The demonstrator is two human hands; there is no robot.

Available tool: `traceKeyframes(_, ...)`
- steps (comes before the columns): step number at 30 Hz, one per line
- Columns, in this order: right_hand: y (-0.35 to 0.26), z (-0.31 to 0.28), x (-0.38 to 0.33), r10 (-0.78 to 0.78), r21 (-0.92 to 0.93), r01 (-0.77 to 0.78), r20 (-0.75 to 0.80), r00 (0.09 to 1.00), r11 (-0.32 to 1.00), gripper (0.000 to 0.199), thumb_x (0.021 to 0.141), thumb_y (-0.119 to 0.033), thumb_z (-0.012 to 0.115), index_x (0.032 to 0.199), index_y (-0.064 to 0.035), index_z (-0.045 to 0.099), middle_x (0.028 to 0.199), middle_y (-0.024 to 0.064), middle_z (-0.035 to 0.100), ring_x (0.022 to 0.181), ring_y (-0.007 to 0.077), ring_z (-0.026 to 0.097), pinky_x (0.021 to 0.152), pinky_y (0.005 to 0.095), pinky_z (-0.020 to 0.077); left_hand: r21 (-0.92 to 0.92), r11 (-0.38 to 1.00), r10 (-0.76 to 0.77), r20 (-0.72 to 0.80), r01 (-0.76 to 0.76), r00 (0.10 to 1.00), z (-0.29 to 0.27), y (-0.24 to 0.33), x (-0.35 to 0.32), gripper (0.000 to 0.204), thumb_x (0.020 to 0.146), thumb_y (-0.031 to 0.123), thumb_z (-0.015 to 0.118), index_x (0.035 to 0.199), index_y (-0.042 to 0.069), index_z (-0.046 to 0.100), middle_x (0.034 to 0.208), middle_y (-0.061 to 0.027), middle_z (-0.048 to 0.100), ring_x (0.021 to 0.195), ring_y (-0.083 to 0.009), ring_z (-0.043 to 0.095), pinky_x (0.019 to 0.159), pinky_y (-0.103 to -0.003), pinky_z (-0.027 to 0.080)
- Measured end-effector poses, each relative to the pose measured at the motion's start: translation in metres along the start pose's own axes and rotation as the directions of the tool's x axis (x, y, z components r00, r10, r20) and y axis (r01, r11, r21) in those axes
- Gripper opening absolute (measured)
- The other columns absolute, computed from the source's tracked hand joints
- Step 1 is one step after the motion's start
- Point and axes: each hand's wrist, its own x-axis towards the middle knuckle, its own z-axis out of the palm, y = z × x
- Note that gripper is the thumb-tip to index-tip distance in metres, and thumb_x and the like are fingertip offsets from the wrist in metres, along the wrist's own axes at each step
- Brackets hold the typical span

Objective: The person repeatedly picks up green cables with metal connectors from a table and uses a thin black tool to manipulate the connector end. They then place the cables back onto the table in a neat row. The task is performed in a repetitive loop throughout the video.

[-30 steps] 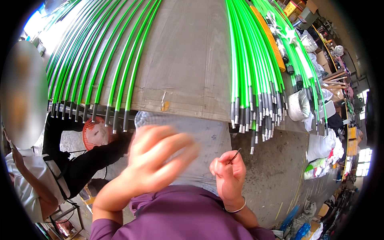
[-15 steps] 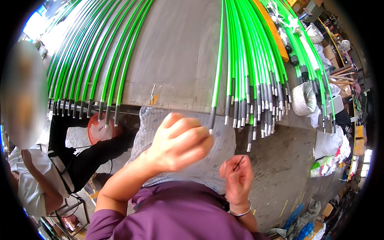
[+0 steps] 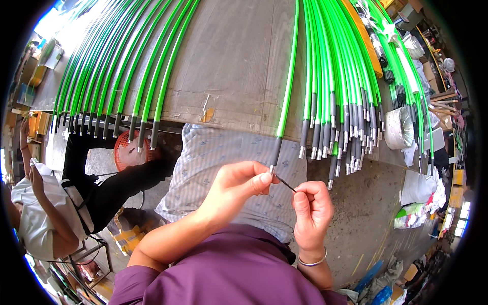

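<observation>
Flat, grey-brown desk [image 3: 234, 66], broad, smooth-topped. One long, slender, glossy green rod [image 3: 290, 91] over its near edge, dark-sleeved end and silvery tip projecting. Two bare hands: left hand [image 3: 236, 185] angled inward, thumb and fingers pinched together on that tip; right hand [image 3: 312, 208] raised, fingers curled, pinching one thin, straight, dark stick [image 3: 285, 184], other end beside the tip.

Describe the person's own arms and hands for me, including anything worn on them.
The left hand and right hand are both ungloved. Plain purple sleeves leave the forearms bare. A thin, silvery bangle circles the right wrist; none shows on the left.
</observation>
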Motion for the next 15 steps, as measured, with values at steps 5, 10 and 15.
traceKeyframes(5,0.001,0.008,0.005,-0.039,-0.098,0.036,-0.027,0.999,0.994,0.006,0.086,-0.004,0.059,0.087,0.0000,0.054,0.072,-0.0003,0.053,0.062,0.0052,0.047,0.057,0.0189,0.0389,0.067,0.997,0.047,-0.032,-0.045,0.998,-0.003,0.004,-0.003,0.014,0.082,0.015,0.067,0.085,0.002,0.063,0.082,-0.0039,0.061,0.072,-0.0084,0.050,0.066,-0.023,0.040)
traceKeyframes(10,0.002,0.010,0.009,-0.019,-0.096,0.018,-0.009,1.000,0.995,0.004,0.086,-0.002,0.058,0.086,0.0005,0.055,0.073,0.0006,0.053,0.064,0.0060,0.048,0.059,0.0197,0.0403,0.095,0.994,0.056,-0.024,-0.054,0.998,-0.003,0.009,-0.004,0.013,0.082,0.014,0.067,0.083,0.002,0.064,0.080,-0.0032,0.060,0.071,-0.0082,0.049,0.065,-0.022,0.039)
traceKeyframes(15,0.004,0.010,0.010,-0.028,-0.115,0.028,-0.001,1.000,0.993,0.004,0.086,-0.002,0.057,0.085,0.0003,0.054,0.072,0.0002,0.051,0.062,0.0054,0.046,0.057,0.0192,0.0387,0.109,0.993,0.059,-0.039,-0.054,0.997,-0.005,0.006,-0.004,0.012,0.082,0.013,0.067,0.081,0.002,0.064,0.079,-0.0028,0.060,0.070,-0.0083,0.049,0.064,-0.022,0.039)
